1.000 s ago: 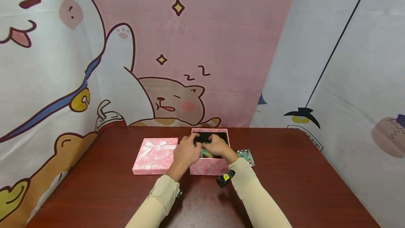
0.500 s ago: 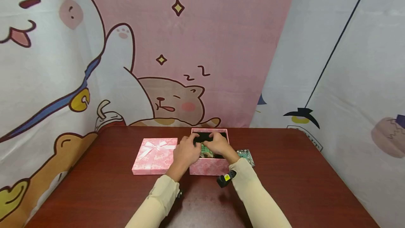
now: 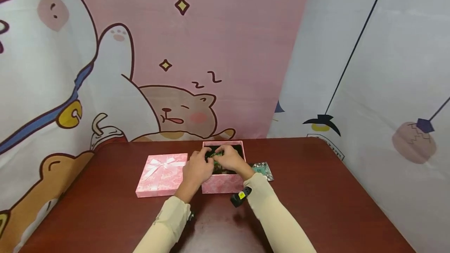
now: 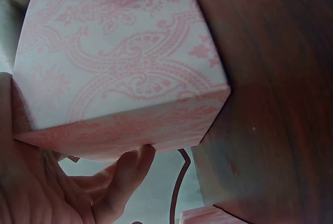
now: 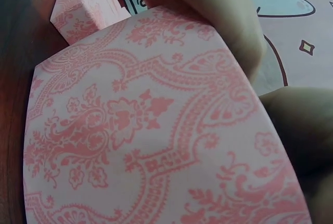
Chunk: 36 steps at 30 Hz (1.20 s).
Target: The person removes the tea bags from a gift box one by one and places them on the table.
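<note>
Inside pink box, green item now shows farther to far side: handling seems unfinished. Left hand, right hand half-curled; grip cannot tell.

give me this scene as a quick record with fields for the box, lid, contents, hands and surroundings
box: pink patterned box, open, on the table
lid: pink lid with a bow, left of the box
contents: something green against a dark interior, details unclear
left hand: at the box's left edge, grip unclear
right hand: over the opening, grip unclear
beside box: green-and-silver packet, on the right
background: cartoon backdrop
</note>
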Tool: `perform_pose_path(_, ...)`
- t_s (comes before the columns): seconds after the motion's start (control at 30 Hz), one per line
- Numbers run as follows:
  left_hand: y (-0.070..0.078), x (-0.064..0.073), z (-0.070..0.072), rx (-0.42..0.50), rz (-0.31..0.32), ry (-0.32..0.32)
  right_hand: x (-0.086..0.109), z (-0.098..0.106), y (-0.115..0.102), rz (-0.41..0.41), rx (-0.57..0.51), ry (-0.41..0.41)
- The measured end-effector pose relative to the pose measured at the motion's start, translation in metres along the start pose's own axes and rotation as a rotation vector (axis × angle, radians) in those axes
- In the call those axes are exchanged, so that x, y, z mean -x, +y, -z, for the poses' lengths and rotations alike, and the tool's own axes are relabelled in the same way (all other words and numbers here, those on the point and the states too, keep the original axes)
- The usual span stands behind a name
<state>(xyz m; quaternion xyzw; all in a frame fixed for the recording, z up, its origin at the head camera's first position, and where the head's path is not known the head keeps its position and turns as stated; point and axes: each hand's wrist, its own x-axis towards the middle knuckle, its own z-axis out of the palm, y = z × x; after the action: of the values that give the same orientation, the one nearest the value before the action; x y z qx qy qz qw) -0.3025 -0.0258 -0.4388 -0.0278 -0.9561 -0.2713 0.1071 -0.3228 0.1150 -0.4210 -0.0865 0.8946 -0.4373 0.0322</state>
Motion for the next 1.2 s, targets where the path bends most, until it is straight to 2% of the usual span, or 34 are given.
perform_pose_path(0.2, -0.005, 0.001, 0.003, 0.004, 0.0, 0.016, -0.004, -0.006, 0.0, 0.017, -0.006, -0.014)
perform_pose_path(0.4, -0.003, 0.001, 0.002, 0.003, 0.007, 0.009, 0.0, 0.002, 0.0, 0.044, -0.007, 0.01)
perform_pose_path(0.5, -0.003, 0.002, 0.002, 0.008, 0.006, 0.001, 0.004, 0.012, -0.001, 0.042, 0.005, 0.044)
perform_pose_path(0.7, -0.003, 0.002, 0.002, 0.005, 0.008, 0.027, 0.015, 0.036, -0.001, 0.055, -0.021, 0.119)
perform_pose_path(0.9, -0.003, 0.004, 0.002, 0.005, 0.002, 0.035, 0.027, 0.058, 0.004, 0.069, -0.05, 0.154)
perform_pose_path(1.13, -0.003, 0.005, 0.002, 0.017, -0.009, 0.043, 0.044, 0.087, 0.024, 0.096, -0.191, 0.159)
perform_pose_path(1.2, -0.004, 0.005, 0.002, 0.01, -0.005, 0.038, 0.05, 0.096, 0.031, 0.105, -0.189, 0.161)
